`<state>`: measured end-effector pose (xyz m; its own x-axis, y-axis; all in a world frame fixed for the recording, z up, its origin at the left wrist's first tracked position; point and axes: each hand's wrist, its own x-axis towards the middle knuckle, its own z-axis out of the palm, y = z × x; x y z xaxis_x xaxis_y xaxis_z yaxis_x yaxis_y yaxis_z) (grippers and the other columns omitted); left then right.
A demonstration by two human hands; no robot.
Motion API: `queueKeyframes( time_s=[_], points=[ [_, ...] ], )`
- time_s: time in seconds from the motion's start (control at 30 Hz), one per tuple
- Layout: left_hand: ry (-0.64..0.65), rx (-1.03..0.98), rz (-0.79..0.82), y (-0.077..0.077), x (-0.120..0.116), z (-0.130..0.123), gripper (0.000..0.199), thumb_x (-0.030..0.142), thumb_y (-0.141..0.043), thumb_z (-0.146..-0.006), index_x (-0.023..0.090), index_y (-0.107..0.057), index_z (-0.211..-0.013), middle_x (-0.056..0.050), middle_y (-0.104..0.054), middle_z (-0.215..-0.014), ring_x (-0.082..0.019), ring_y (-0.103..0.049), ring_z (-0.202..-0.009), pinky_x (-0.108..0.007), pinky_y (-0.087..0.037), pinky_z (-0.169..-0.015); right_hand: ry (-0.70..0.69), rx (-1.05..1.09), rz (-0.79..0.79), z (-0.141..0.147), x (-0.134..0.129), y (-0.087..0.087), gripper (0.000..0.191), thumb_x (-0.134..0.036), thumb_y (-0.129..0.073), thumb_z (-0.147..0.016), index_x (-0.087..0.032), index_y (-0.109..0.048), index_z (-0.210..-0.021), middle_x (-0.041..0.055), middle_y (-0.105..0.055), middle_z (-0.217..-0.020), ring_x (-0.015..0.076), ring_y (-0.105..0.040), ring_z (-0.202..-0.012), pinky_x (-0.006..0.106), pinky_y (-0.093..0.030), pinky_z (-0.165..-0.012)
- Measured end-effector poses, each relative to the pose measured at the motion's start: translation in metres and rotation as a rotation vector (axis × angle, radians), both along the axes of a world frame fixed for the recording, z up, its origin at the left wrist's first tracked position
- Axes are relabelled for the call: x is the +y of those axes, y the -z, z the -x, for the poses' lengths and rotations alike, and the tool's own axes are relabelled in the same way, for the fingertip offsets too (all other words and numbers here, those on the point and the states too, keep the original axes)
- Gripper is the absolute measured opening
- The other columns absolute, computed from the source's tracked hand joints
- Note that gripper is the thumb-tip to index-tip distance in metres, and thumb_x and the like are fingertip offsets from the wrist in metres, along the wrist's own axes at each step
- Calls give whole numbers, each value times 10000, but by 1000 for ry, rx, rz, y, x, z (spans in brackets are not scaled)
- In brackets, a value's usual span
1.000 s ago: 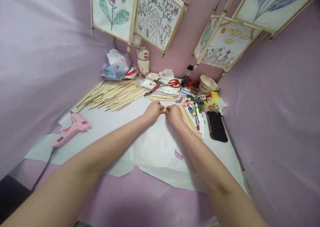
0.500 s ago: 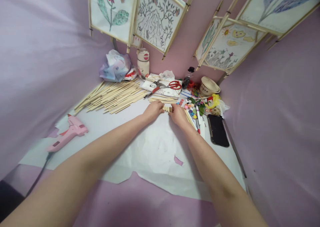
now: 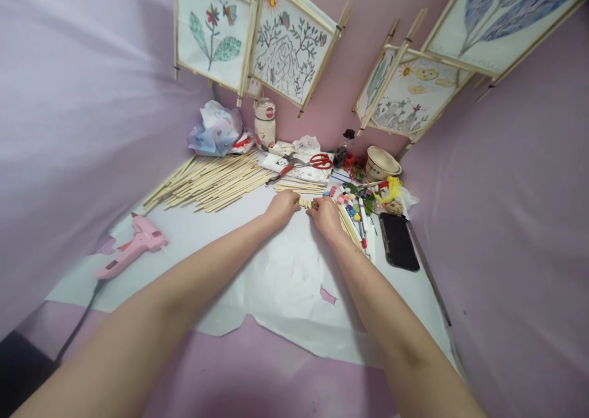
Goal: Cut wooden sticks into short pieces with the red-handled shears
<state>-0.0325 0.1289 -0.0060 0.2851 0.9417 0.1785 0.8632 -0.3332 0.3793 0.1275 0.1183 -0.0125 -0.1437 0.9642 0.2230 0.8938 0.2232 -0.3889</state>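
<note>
Pale wood pieces (image 3: 305,204), short and lined up in a small row, are held between a person's two bare hands above a table (image 3: 257,375) spread with white paper (image 3: 276,283). The left hand (image 3: 282,208) has a narrow grip on the row's left end, fingertips pressed together; the right hand (image 3: 326,214) pinches the opposite end in an equally tight grip, and the middle of the row shows in the gap between them. Both forearms stretch forward across the sheet, where a torn hole (image 3: 328,295) lets purple through near the right forearm.

Just beyond the hands lies a slim bundle of sticks (image 3: 299,187), with red-handled pliers (image 3: 281,172) and red scissors (image 3: 321,161) behind it. A broad pile of long sticks (image 3: 211,181) fans out to the left, and a pink glue gun (image 3: 135,246) rests on its side nearer the person, its cord trailing off the paper. Close by the right hand are more sticks (image 3: 350,224), several markers (image 3: 363,243) and a scatter of small coloured balls (image 3: 352,210); a black phone (image 3: 399,242) lies farther right. A patterned bowl (image 3: 381,163) and a lidded bottle (image 3: 265,123) stand at the back, beneath stick-framed drawings (image 3: 214,34) hung on the pink wall (image 3: 331,108).
</note>
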Motion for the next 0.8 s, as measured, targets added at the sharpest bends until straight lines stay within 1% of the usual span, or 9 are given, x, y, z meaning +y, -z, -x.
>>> queueKeyframes(
  time_s=[0.1, 0.2, 0.3, 0.43, 0.57, 0.7, 0.8],
  points=[
    [10, -3, -1, 0, 4, -6, 85, 208, -640, -820, 159, -710, -818, -100, -678, -890, -249, -610, -900, -335, -446, -798, -2, -11, -7, 4, 2, 1, 141, -182, -646, -816, -115, -729, -907, 125, -706, -966, 205, -586, -878, 282, -387, -792],
    [30, -9, -6, 2, 7, -11, 121, 220, -618, -839, 163, -714, -791, -104, -686, -882, -248, -608, -889, -335, -440, -793, -14, -27, -10, 7, 6, 2, 127, -177, -630, -838, -121, -738, -871, 129, -722, -965, 206, -599, -882, 277, -384, -779],
    [46, -15, -10, 4, 12, -15, 161, 230, -597, -852, 165, -718, -768, -104, -697, -859, -244, -609, -874, -333, -437, -794, -18, -39, -9, 8, 11, 3, 154, -169, -603, -858, -129, -751, -856, 129, -734, -946, 208, -612, -868, 276, -386, -763],
    [62, -33, -14, 6, 23, -19, 176, 205, -575, -854, 152, -731, -792, -116, -719, -881, -243, -618, -873, -325, -431, -789, 4, -45, -10, 9, 21, 3, 222, -135, -545, -879, -130, -766, -894, 134, -740, -933, 209, -624, -868, 276, -396, -768],
    [85, -71, -11, 8, 37, -22, 183, 197, -570, -849, 154, -743, -807, -115, -736, -882, -241, -628, -863, -319, -429, -789, 38, -36, -13, 8, 34, 7, 253, -161, -521, -896, -114, -767, -929, 150, -740, -960, 206, -628, -856, 279, -409, -774],
    [100, -126, -15, 10, 49, -27, 182, 193, -576, -842, 158, -753, -866, -109, -752, -943, -238, -634, -903, -311, -436, -810, 54, -18, -31, 6, 47, 9, 271, -133, -501, -887, -97, -760, -957, 166, -739, -1009, 209, -626, -889, 288, -414, -822],
    [88, -162, -16, 9, 55, -34, 188, 162, -575, -827, 153, -754, -885, -109, -754, -957, -245, -636, -922, -317, -445, -829, 63, -6, -54, 4, 53, 9, 290, -99, -485, -868, -96, -747, -993, 167, -734, -1052, 215, -622, -927, 302, -411, -861]
  ],
)
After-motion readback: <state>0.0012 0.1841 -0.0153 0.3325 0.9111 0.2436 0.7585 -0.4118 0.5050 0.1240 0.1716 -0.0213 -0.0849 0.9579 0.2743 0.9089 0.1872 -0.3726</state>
